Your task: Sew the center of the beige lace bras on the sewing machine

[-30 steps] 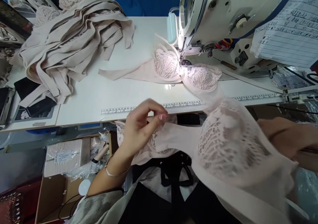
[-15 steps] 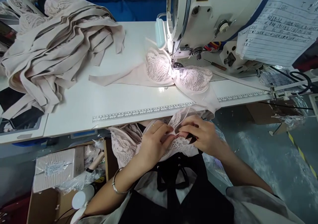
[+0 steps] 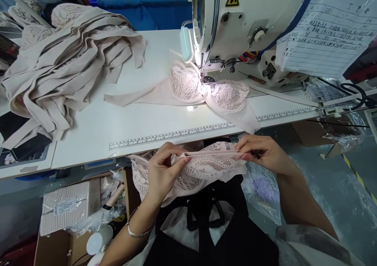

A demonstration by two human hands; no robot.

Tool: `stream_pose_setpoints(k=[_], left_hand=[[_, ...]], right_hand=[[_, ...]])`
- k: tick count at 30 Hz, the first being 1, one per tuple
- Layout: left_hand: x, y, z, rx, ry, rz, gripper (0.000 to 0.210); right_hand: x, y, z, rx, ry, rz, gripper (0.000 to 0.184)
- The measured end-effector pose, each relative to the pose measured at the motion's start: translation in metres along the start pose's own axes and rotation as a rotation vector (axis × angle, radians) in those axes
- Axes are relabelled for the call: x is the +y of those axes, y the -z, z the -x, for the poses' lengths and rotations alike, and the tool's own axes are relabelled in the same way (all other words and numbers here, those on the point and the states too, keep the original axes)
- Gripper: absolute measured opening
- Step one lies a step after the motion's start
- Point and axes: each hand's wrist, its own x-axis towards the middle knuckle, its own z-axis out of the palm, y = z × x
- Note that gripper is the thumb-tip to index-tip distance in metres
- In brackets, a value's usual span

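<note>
Over my lap, just below the table's front edge, lies a pale pink lace bra. A narrow edge of it is stretched straight between my two hands. My left hand pinches one end of that edge between thumb and fingers. The other end is pinched by my right hand, which also has a small dark item tucked in the palm, too hidden to name. A second lace bra lies on the table, its middle under the needle of the lit sewing machine.
A heap of beige and lace bra pieces covers the table's left side. A printed ruler runs along the front edge. A small screwdriver lies behind the bra. Below left stands a cardboard box with packages. Handwritten sheets hang at right.
My hands, close together before, have moved apart to left and right, pulling the lace edge straight between them. The bra under the needle has stayed in place.
</note>
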Motion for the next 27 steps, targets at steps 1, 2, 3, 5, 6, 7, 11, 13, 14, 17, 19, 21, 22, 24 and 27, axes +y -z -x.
stream_pose_setpoints(k=[1, 2, 3, 5, 6, 7, 11, 13, 14, 17, 19, 21, 22, 24, 27], left_hand=[[-0.001, -0.001, 0.0, 0.014, -0.009, -0.009, 0.006], [-0.002, -0.002, 0.001, 0.023, -0.02, -0.02, 0.006], [-0.003, -0.003, 0.001, 0.029, -0.032, -0.031, 0.006], [-0.004, -0.005, 0.002, 0.042, -0.052, -0.051, 0.008], [-0.004, -0.006, 0.002, 0.046, -0.059, -0.059, 0.009], [-0.004, -0.006, 0.002, 0.05, -0.065, -0.069, 0.01], [-0.006, -0.005, 0.004, 0.061, -0.079, -0.105, 0.012], [-0.007, -0.004, 0.003, 0.067, -0.081, -0.109, 0.013], [-0.008, -0.005, 0.003, 0.07, -0.082, -0.106, 0.013], [-0.008, -0.007, 0.002, 0.074, -0.091, -0.104, 0.012], [-0.008, -0.01, 0.003, 0.081, -0.1, -0.112, 0.01], [-0.008, -0.011, 0.004, 0.089, -0.1, -0.107, 0.007], [-0.008, -0.01, 0.003, 0.089, -0.096, -0.092, 0.006], [-0.006, -0.008, 0.001, 0.052, -0.072, -0.031, 0.006], [0.003, -0.004, -0.01, -0.208, 0.005, 0.065, 0.012]], right_hand=[[0.0, 0.0, 0.001, 0.036, -0.005, 0.018, 0.019], [0.0, -0.001, 0.001, 0.079, -0.012, 0.039, 0.018], [-0.001, -0.003, 0.001, 0.126, -0.022, 0.064, 0.017], [-0.002, -0.008, 0.0, 0.213, -0.041, 0.107, 0.019], [-0.003, -0.01, -0.001, 0.249, -0.047, 0.122, 0.02], [-0.004, -0.013, -0.001, 0.281, -0.053, 0.136, 0.022], [-0.002, -0.024, -0.002, 0.365, -0.082, 0.172, 0.027], [0.0, -0.027, -0.002, 0.402, -0.125, 0.19, 0.022], [0.001, -0.028, -0.002, 0.416, -0.152, 0.206, 0.017], [0.001, -0.026, -0.004, 0.417, -0.205, 0.274, 0.009], [-0.002, -0.021, -0.006, 0.381, -0.202, 0.258, 0.007], [-0.006, -0.012, -0.007, 0.327, -0.203, 0.171, 0.014], [-0.008, -0.007, -0.007, 0.294, -0.205, 0.109, 0.015], [-0.013, 0.005, -0.008, 0.214, -0.194, -0.019, 0.017], [-0.026, 0.016, -0.011, 0.093, -0.144, -0.138, 0.018]])
